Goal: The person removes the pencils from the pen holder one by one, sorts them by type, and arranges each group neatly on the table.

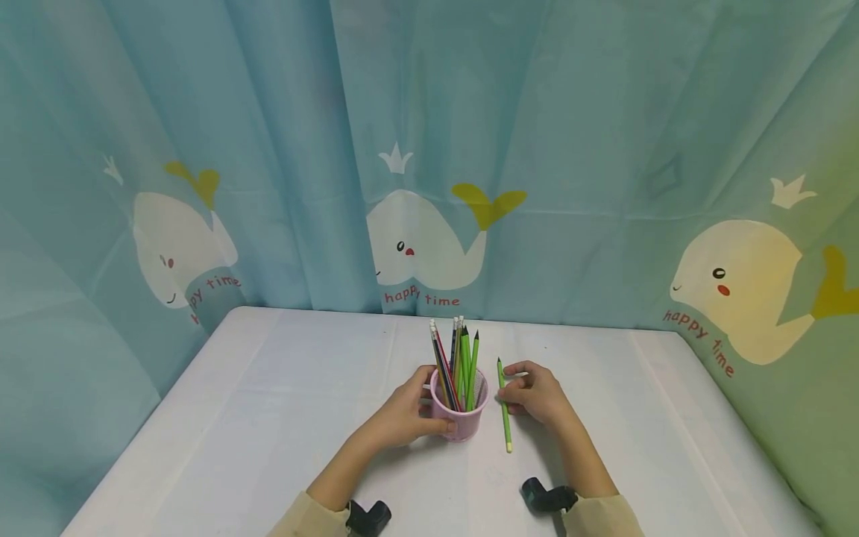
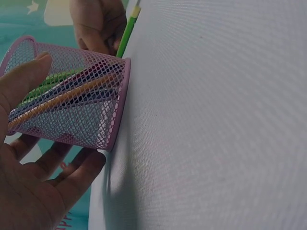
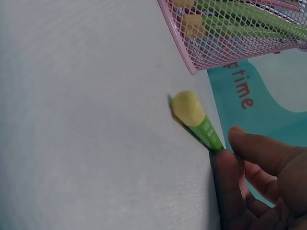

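Note:
A pink mesh pencil cup (image 1: 463,426) stands on the table, filled with pencils (image 1: 465,365), some green, others dark, red or striped. My left hand (image 1: 404,410) grips the cup from its left side; in the left wrist view the thumb lies along the near mesh and the fingers curl beneath. To the right of the cup, a single green pencil (image 1: 506,429) lies with its sharpened tip pointing away from me. Its yellow end shows close up in the right wrist view. Around the middle of this pencil, my right hand (image 1: 537,394) has its thumb and fingertips.
The white table (image 1: 268,447) has rounded far corners. Behind and beside it hangs a blue-green curtain (image 1: 590,149) printed with whales. Black devices are strapped to both wrists, the right one (image 1: 546,498) low over the tabletop.

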